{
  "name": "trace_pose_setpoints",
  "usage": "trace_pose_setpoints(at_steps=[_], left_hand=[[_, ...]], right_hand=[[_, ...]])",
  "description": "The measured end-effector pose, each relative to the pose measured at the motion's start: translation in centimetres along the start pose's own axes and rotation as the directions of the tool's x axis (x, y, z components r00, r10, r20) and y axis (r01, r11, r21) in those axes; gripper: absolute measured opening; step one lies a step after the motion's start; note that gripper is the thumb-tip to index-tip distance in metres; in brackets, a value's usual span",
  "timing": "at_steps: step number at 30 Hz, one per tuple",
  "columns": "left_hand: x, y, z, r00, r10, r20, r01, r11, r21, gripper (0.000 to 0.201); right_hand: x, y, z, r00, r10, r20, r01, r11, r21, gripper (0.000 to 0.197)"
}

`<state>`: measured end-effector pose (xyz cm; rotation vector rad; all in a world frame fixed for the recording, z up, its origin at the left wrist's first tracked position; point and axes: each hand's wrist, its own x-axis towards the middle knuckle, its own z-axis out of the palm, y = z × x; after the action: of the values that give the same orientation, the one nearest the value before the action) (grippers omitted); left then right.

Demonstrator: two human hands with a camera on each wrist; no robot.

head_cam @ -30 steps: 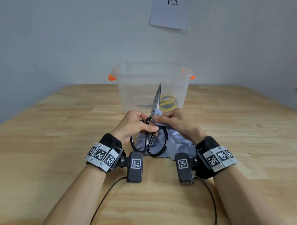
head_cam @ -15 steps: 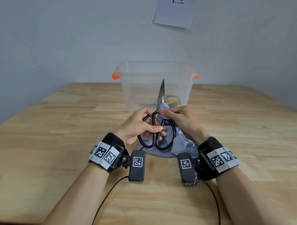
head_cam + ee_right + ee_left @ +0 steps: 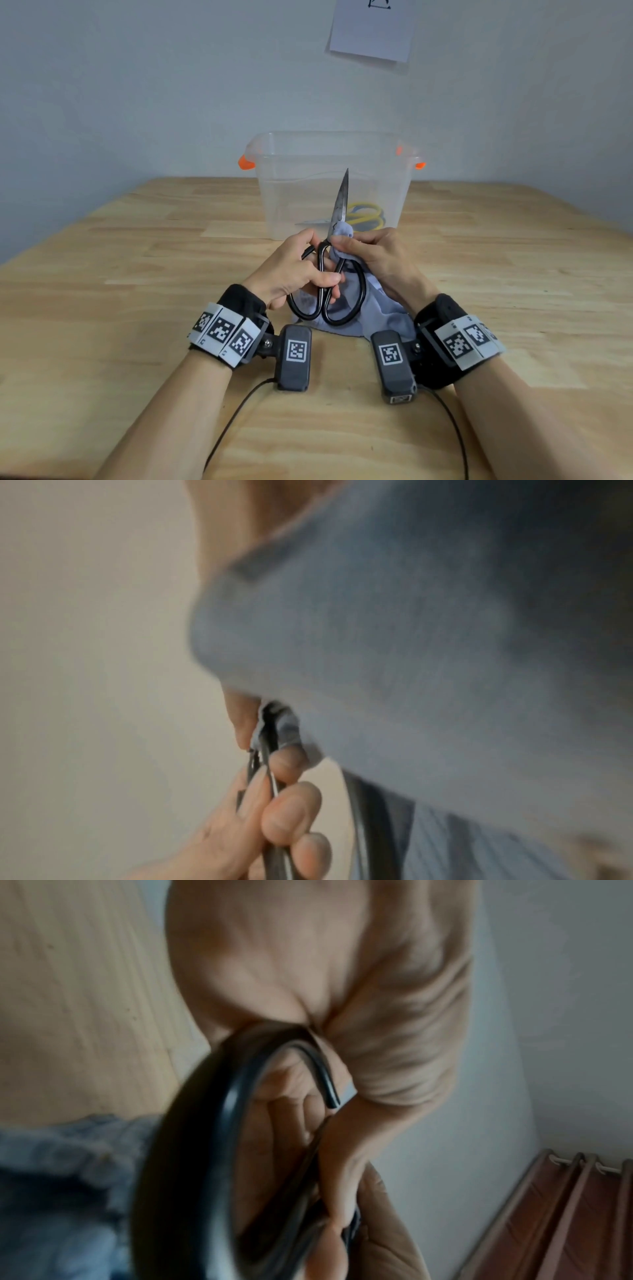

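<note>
1. While my left hand [image 3: 301, 270] grips the black handle loops of the scissors [image 3: 339, 205], fingers curled tight round them, the blades stand closed and tip-up over the table [image 3: 137, 274], in front of the clear bin [image 3: 294, 192].
2. Right hand [image 3: 376, 260]: thumb and fingers pinch the grey-blue cloth [image 3: 376, 308] onto the blade near the pivot. The slack of the cloth trails down to the table.
3. Step in hand, by my judgement: wiping the blade, at its base.
4. Next move calls for drawing the pinched cloth toward the tip, fingertips behind the cloth, left grip firm.
</note>
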<state>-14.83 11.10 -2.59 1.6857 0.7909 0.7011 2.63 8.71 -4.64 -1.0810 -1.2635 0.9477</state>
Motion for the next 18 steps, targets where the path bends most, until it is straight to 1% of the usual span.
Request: trace_pose_setpoints(at_steps=[3, 8, 11, 13, 16, 18], left_hand=[[-0.07, 0.12, 0.06, 1.000, 0.001, 0.002, -0.001, 1.000, 0.013, 0.040], [-0.02, 0.01, 0.19, 1.000, 0.001, -0.010, -0.001, 1.000, -0.013, 0.041], [0.13, -0.05, 0.15, 1.000, 0.002, -0.028, -0.003, 0.999, -0.036, 0.041], [0.08, 0.02, 0.15, 0.999, -0.002, -0.048, -0.001, 0.998, -0.057, 0.040], [-0.03, 0.26, 0.17, 0.998, -0.014, -0.056, 0.010, 0.996, -0.086, 0.036], [0.00, 0.35, 0.13, 0.999, -0.017, -0.051, 0.012, 0.995, -0.103, 0.035]], right_hand=[[0.00, 0.05, 0.39, 0.999, -0.019, -0.048, 0.018, 1.000, -0.025, 0.037], [-0.12, -0.13, 0.57, 0.990, -0.070, -0.118, 0.067, 0.997, -0.030, 0.035], [0.09, 0.07, 0.69, 0.987, -0.089, -0.133, 0.092, 0.996, 0.015, 0.044], [0.33, 0.42, 0.52, 0.995, -0.055, -0.078, 0.062, 0.993, 0.097, 0.044], [0.50, 0.50, -0.02, 0.999, 0.034, 0.032, -0.040, 0.973, 0.227, 0.030], [0.40, 0.25, -0.21, 0.992, 0.074, 0.102, -0.101, 0.951, 0.292, 0.027]])
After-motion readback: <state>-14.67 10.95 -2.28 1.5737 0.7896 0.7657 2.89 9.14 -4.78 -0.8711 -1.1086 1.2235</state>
